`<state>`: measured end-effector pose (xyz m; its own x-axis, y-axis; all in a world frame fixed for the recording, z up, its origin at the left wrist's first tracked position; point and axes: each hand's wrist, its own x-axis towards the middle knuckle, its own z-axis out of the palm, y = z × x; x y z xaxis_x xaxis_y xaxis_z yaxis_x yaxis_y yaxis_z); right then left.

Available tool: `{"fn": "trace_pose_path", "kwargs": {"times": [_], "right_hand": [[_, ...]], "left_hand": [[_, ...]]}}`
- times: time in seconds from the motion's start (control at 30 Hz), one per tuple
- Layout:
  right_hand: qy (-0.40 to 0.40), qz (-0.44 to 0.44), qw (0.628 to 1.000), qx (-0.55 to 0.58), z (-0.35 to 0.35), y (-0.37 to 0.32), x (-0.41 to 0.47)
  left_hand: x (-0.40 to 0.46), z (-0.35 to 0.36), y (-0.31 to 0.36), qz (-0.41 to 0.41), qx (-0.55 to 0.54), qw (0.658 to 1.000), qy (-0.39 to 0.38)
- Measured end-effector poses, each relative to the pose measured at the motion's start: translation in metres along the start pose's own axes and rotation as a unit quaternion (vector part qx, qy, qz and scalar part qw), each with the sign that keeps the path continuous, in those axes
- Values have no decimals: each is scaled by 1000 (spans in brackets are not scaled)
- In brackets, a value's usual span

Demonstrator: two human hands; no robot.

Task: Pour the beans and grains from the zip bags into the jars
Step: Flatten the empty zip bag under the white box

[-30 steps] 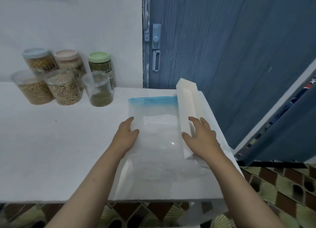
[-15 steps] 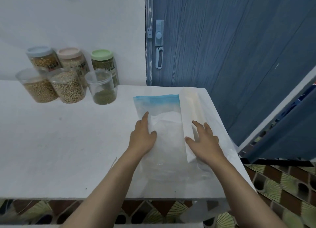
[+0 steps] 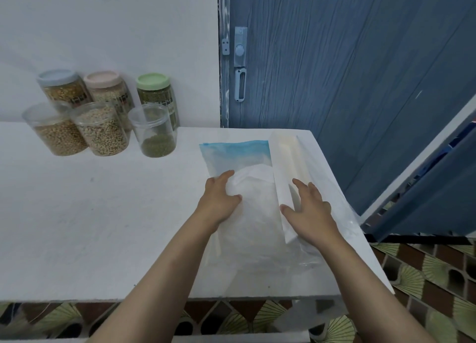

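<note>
Left hand (image 3: 221,198) flat on the bag (image 3: 247,188), fingers straight and loose, gripping nothing. Pressing down, most likely to keep the floppy plastic from sliding about.

Right hand (image 3: 307,208) also spread wide, fingers straight, resting on the near end of the white box (image 3: 288,172). Holding nothing tight. Probably steadying the box, or getting set to push it away.

Bag lying flat on the worktop (image 3: 103,226), blue zip edge at the far end, near end close to the worktop's front edge. Looks empty and see-through; no beans to be seen inside, though hard to tell for sure. More clear plastic (image 3: 306,257) crumpled under and beside the right hand, maybe other used bags.

Box lying along the right side of the bag, partly on top of it, reaching back toward the blue door (image 3: 347,72).

Jars well apart from the hands, at the far left by the wall. Three open jars (image 3: 103,129) in front: two quite full of pale grains, one with only a little green at the bottom. Three lidded jars (image 3: 152,95) behind, touching the wall, most likely parked there because already done.

Seems like tidying time: pouring mostly finished, green jar perhaps wanting more.
</note>
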<state>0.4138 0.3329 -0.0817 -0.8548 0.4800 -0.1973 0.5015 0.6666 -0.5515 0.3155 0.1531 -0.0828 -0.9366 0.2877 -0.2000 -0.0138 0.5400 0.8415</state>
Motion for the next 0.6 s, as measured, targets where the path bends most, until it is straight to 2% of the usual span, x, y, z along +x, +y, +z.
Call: {"fn": "trace_pose_path", "kwargs": {"times": [0.1,0.2,0.43,0.6], "right_hand": [[5,0,1000,-5,1,-2,-3],[16,-8,1000,-10,0,-5,-5],[48,-51,997,-30,-10,-32,-9],[82,-54,989,-115,-21,-48,0]], "left_hand": [[1,0,1,15,-16,1000,-12],[0,-2,-5,34,-5,999,12],[6,-45,-38,22,-8,999,33],[11,-91,-69,14,-28,998,53]]}}
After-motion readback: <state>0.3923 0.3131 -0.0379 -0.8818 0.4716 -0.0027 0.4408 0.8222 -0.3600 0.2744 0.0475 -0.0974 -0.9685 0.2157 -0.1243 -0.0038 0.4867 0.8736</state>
